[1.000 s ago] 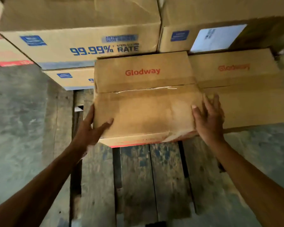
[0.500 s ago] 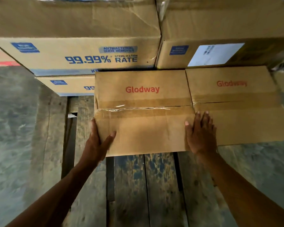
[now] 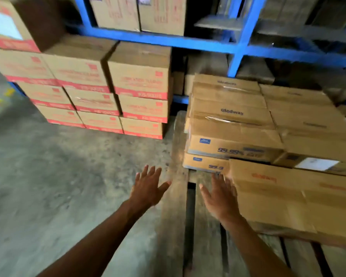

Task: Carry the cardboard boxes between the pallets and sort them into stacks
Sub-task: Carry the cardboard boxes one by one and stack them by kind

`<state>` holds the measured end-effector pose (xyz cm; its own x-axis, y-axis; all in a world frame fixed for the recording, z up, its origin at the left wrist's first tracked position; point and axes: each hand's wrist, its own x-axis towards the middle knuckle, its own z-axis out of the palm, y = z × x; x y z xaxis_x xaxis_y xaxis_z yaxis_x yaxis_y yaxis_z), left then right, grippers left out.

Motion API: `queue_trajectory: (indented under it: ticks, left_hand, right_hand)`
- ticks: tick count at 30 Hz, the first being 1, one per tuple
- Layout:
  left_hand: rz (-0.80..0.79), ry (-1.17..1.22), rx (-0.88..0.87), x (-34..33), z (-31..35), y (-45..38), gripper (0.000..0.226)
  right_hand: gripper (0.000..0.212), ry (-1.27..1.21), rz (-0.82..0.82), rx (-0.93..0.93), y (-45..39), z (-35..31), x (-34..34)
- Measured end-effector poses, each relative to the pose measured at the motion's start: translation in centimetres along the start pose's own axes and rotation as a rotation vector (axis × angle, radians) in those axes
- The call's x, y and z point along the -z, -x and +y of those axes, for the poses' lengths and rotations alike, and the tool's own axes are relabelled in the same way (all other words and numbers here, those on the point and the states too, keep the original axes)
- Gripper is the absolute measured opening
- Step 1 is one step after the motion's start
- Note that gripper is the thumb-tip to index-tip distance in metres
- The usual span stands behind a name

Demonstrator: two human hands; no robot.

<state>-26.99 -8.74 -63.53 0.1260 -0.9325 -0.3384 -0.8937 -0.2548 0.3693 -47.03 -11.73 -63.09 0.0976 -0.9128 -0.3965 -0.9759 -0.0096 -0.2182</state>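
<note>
A flat cardboard box with red Glodway print (image 3: pixel 268 196) lies on the wooden pallet (image 3: pixel 174 216) at the lower right, beside a second one (image 3: pixel 332 206). Behind them rises a stack of blue-printed boxes (image 3: pixel 232 134). My left hand (image 3: pixel 148 188) hovers open over the pallet's left edge, fingers spread, holding nothing. My right hand (image 3: pixel 218 196) is open too, just left of the near Glodway box; whether it touches the box I cannot tell.
A stack of red-banded cardboard boxes (image 3: pixel 100 90) stands on the concrete floor (image 3: pixel 48 186) at the left back. Blue metal shelving (image 3: pixel 238 45) with more boxes runs along the rear wall. The picture is motion-blurred.
Both hands have let go of the Glodway box, which now rests on the pallet. My view has swung up and to the left, away from the box.
</note>
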Motion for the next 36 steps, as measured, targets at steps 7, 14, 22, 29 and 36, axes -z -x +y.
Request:
queue_trajectory:
  ticks: [7,14,22,29,36]
  left_hand:
    - [0.299,0.065,0.157,27.0,-16.6,13.8,0.063]
    - [0.569,0.198,0.302,42.7,-28.0,19.5,0.059]
    - [0.678,0.299,0.292,54.5,-42.9,9.9,0.059]
    - [0.661,0.454,0.37,63.9,-54.6,-3.2,0.058]
    - [0.674,0.51,0.333,71.5,-66.4,-18.5,0.059]
  right_hand:
    - [0.06,-0.026,0.158,0.355,7.6,-31.2,10.4]
    - [0.058,-0.08,0.262,0.596,10.2,-52.3,17.7]
    - [0.057,-0.172,0.308,0.7,0.5,-70.0,19.5]
    - [0.06,-0.26,0.266,0.628,-12.2,-83.7,22.1]
    - [0.065,-0.379,0.232,0.54,-25.8,-95.5,21.0]
